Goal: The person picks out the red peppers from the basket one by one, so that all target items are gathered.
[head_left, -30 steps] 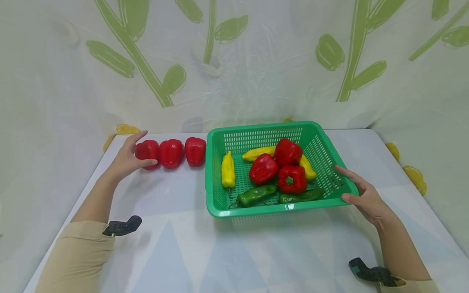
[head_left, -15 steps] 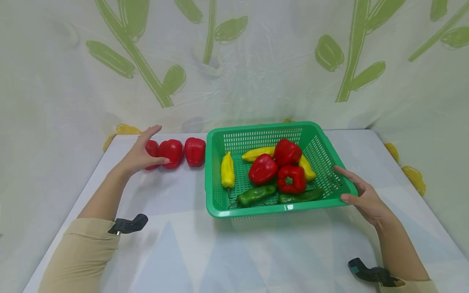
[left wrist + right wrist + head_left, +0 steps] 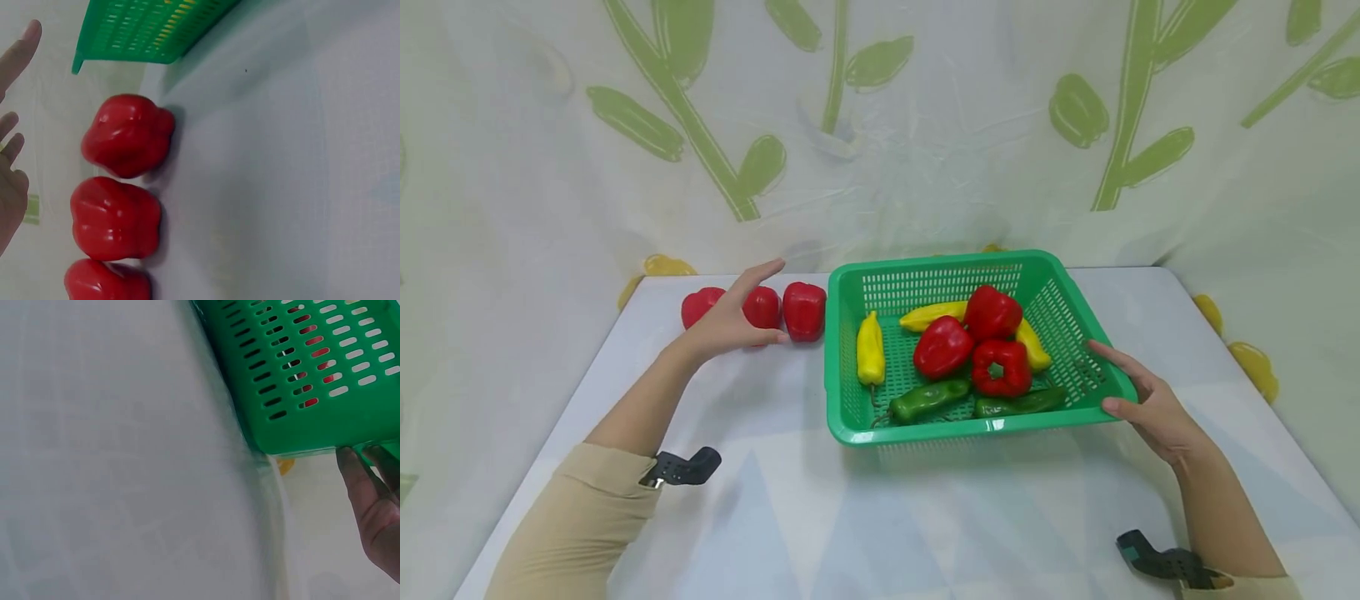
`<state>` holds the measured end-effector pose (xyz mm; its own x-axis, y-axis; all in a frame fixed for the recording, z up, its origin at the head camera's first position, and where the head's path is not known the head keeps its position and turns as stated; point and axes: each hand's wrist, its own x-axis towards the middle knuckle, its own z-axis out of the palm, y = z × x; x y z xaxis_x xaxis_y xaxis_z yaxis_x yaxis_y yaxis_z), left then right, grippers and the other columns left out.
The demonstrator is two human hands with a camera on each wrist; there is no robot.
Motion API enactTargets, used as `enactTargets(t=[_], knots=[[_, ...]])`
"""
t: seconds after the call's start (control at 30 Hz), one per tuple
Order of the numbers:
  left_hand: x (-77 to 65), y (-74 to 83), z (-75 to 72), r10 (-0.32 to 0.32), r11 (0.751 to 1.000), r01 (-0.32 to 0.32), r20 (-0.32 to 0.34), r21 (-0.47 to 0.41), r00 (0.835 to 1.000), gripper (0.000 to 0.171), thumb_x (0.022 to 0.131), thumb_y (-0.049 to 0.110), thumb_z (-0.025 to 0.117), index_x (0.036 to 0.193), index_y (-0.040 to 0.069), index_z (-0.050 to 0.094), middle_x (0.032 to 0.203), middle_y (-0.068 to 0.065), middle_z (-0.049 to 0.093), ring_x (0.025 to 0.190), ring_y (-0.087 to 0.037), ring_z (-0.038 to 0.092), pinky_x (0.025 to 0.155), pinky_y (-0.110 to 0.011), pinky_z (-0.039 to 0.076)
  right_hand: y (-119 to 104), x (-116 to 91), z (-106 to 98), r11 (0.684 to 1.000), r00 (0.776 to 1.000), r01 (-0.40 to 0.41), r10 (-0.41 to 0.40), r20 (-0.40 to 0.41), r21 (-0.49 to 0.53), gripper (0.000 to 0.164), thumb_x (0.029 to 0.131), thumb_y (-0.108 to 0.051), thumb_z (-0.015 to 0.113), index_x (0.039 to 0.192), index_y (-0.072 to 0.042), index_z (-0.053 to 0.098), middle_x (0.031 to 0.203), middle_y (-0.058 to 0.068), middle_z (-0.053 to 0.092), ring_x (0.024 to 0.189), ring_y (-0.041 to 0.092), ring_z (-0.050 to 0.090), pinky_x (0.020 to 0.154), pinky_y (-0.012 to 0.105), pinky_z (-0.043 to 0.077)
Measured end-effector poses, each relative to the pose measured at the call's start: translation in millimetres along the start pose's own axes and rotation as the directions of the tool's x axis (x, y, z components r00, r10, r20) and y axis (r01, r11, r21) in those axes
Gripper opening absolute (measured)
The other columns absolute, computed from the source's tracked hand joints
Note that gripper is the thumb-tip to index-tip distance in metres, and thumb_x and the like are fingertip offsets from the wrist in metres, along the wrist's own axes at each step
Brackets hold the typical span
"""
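My left hand (image 3: 730, 323) hovers by a row of 3 red bell peppers at the back of the table, thumb and fingers spread apart with nothing between them. It partly covers the left pepper (image 3: 700, 305) and the middle pepper (image 3: 763, 308); the right pepper (image 3: 805, 312) lies just beyond its fingertips. In the left wrist view, that right pepper (image 3: 128, 135) sits closest to the basket wall. My right hand (image 3: 1153, 412) grips the green basket (image 3: 925, 431) at its right front corner, and the right wrist view shows a thumb (image 3: 365, 494) against the rim.
Inside the basket are 3 red bell peppers (image 3: 943, 346), several yellow peppers (image 3: 870, 350) and two long green peppers (image 3: 930, 400). A white table (image 3: 760, 517) with pale blue triangles lies in front. Behind it rises a leaf-patterned curtain (image 3: 955, 167).
My left hand has slid rightward along the row, from the left pepper toward the right one, staying spread. My right hand keeps its grip on the basket, which holds its place.
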<state>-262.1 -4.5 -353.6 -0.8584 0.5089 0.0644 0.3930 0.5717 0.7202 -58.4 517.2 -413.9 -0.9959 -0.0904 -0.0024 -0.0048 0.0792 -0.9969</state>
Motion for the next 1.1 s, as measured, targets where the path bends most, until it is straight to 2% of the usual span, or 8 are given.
enactTargets(t=[0.07,0.23,0.53,0.7,0.87,1.1], knots=[[0.1,4.6,5.0,0.042,0.999,-0.042,0.010,0.005,0.999,0.105,0.065,0.025,0.086,0.149,0.030,0.023,0.154,-0.002,0.023,0.140,-0.029,0.021,0.092,-0.057,0.046,0.3,0.2,0.4,1.000,1.000,-0.006,0.006,-0.001,0.006,0.062,0.092,-0.012,0.058,0.148,-0.024,0.033,0.149,-0.004,0.020,0.116,-0.001,0.043,0.087,0.013,0.045],[1.6,21.9,18.6,0.096,0.995,-0.096,0.028,-0.004,0.995,0.105,0.064,0.027,0.087,0.149,0.028,0.024,0.153,0.000,0.025,0.139,-0.028,0.024,0.091,-0.053,0.048,0.9,0.0,0.9,1.000,1.000,-0.012,0.012,0.000,0.028,0.062,0.092,-0.013,0.059,0.147,-0.024,0.034,0.152,-0.002,0.018,0.117,-0.002,0.043,0.089,0.012,0.045],[9.1,51.3,42.9,0.160,0.985,-0.152,0.103,-0.081,0.982,0.101,0.070,0.026,0.083,0.150,0.025,0.023,0.154,-0.002,0.023,0.140,-0.025,0.022,0.092,-0.053,0.048,0.1,2.3,0.5,0.999,1.000,0.022,-0.023,0.020,0.033,0.062,0.092,-0.010,0.057,0.148,-0.022,0.033,0.152,-0.003,0.018,0.119,-0.002,0.041,0.090,0.012,0.044],[13.4,65.9,54.6,0.202,0.975,-0.189,0.104,-0.119,0.974,0.100,0.069,0.028,0.083,0.149,0.025,0.025,0.153,-0.001,0.025,0.139,-0.028,0.024,0.090,-0.048,0.051,-0.3,1.0,-1.2,0.998,0.999,0.034,-0.035,0.022,0.049,0.061,0.092,-0.009,0.057,0.148,-0.022,0.034,0.149,-0.006,0.021,0.118,-0.002,0.043,0.090,0.013,0.045],[17.0,78.3,64.9,0.195,0.970,-0.177,0.099,-0.169,0.976,0.099,0.068,0.027,0.083,0.149,0.026,0.026,0.152,0.001,0.026,0.137,-0.029,0.027,0.088,-0.050,0.051,-0.4,0.7,-1.8,0.999,1.000,0.026,-0.026,0.011,0.048,0.061,0.092,-0.011,0.058,0.147,-0.023,0.034,0.149,-0.006,0.020,0.118,-0.001,0.042,0.089,0.012,0.044],[17.7,90.7,81.1,0.174,0.971,-0.151,0.117,-0.186,0.978,0.099,0.068,0.028,0.083,0.149,0.029,0.025,0.152,-0.001,0.026,0.137,-0.026,0.026,0.090,-0.053,0.049,1.0,0.6,-0.9,0.999,1.000,0.003,-0.003,0.003,0.043,0.061,0.092,-0.012,0.059,0.147,-0.025,0.035,0.149,-0.005,0.021,0.116,-0.001,0.044,0.089,0.012,0.044]])
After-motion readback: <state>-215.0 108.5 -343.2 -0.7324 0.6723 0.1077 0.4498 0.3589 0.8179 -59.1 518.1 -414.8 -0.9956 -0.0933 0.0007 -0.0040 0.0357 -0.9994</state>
